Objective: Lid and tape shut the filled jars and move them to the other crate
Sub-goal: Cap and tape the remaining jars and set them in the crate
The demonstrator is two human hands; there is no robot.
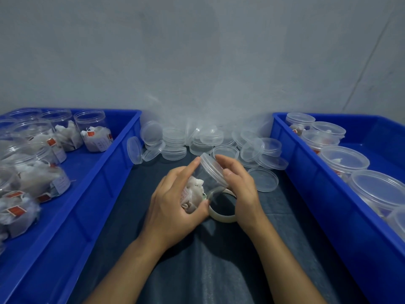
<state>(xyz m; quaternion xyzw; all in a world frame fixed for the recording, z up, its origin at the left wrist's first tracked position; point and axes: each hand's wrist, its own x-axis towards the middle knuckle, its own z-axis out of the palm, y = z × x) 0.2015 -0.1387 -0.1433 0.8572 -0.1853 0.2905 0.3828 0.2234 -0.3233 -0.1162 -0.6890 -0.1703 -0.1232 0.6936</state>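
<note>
Item in hand: filled clear jar [198, 189], tilted at table centre, gripped by left hand [173, 207], right hand [238, 187] curled on its lid [213, 170]; tape roll [222, 212] beneath at six o'clock; advice: seat lid square before taping.

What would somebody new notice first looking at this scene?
Probably the two hands at center: the left hand grips a clear jar of tea bags, tilted, while the right hand holds its lid. Next, the blue crates: the left crate holds open jars, the right crate lidded ones, with loose lids piled between.
</note>
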